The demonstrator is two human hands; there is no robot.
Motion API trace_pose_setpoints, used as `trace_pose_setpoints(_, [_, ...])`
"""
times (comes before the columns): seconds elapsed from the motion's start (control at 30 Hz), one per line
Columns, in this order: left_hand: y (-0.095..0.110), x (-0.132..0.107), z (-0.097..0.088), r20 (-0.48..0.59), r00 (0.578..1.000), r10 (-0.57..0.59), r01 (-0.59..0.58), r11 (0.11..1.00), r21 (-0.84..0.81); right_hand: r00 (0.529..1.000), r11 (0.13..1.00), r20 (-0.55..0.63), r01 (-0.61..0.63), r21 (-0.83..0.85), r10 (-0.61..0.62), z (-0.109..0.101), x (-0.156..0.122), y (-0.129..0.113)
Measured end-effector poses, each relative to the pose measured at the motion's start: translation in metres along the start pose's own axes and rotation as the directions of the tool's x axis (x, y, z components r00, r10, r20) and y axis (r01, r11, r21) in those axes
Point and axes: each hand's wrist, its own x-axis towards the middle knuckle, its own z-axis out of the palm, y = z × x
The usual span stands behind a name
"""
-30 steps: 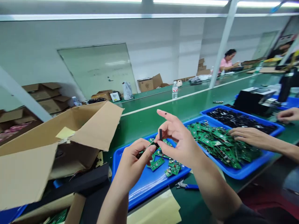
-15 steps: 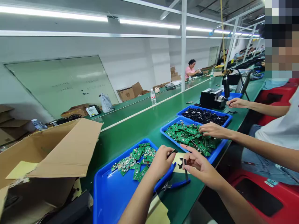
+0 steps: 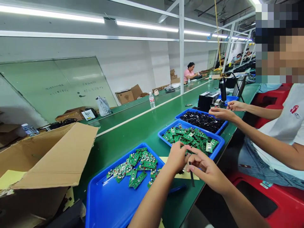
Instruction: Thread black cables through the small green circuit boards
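Note:
My left hand (image 3: 177, 157) and my right hand (image 3: 203, 167) meet over the front edge of the green bench, between two blue trays. Both are pinched on small black parts; a thin black strip (image 3: 191, 178) hangs down from my right fingers. What my left fingers hold is too small to name. The near blue tray (image 3: 111, 202) holds several green circuit boards (image 3: 135, 166). A yellow paper (image 3: 190, 175) lies under my hands.
A second blue tray (image 3: 217, 146) of green boards and a third (image 3: 180, 114) of black parts sit further right. A seated co-worker's hands (image 3: 223, 113) reach there. An open cardboard box (image 3: 54, 158) stands at left. A water bottle (image 3: 151, 100) stands on the far belt.
The view swung right, away from the cardboard box. My hands came down from chest height to the bench edge. The co-worker's hand left the green-board tray for the black-parts tray.

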Motion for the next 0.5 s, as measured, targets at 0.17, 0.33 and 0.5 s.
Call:
trace_pose_setpoints(0.17, [0.011,-0.032,-0.059,-0.176,0.982,-0.070,0.054,0.994,-0.096,0.999,0.976,0.004,-0.052,-0.214,0.055,0.004,0.002,-0.004])
trace_pose_setpoints(0.33, [0.025,-0.055,-0.077,-0.177,0.983,0.044,-0.077,0.979,-0.187,0.992,0.971,0.114,-0.029,-0.237,0.057,0.021,0.005,-0.006])
trace_pose_setpoints(0.5, [0.020,-0.063,-0.076,-0.147,0.986,-0.077,0.023,0.941,-0.339,0.985,0.971,0.154,-0.034,-0.236,0.072,0.028,0.004,-0.008])
